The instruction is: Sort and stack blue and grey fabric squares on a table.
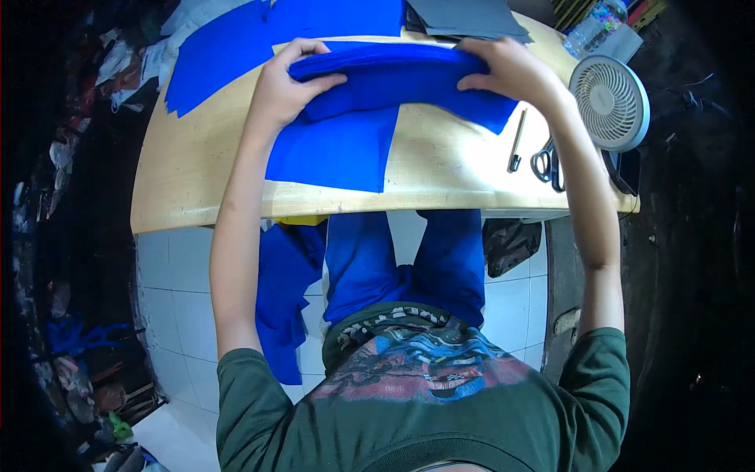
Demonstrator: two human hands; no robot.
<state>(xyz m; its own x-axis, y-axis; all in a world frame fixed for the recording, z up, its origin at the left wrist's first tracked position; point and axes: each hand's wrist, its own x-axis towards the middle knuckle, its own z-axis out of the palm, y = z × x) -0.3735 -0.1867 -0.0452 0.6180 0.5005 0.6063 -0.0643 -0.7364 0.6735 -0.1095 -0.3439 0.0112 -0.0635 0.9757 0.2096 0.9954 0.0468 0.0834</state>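
Note:
A thick stack of blue fabric pieces (393, 79) is held up over the table, its far edge bowed. My left hand (287, 82) grips the stack's left end, thumb on the near side and fingers behind. The right end is pinched by my right hand (511, 71), with the thumb on the near face. Beneath and nearer to me, a blue fabric piece (334, 153) lies flat on the table. More blue fabric (220, 59) is spread at the far left, and another blue piece (338, 20) lies at the far middle, partly behind the held stack.
On the wooden table (189, 169), a pen (517, 141), scissors (544, 164), a phone (627, 171) and a small fan (609, 102) sit at the right. Grey sheets (468, 17) and a plastic bottle (598, 27) stand farther back. Blue fabric (279, 299) hangs below the table edge.

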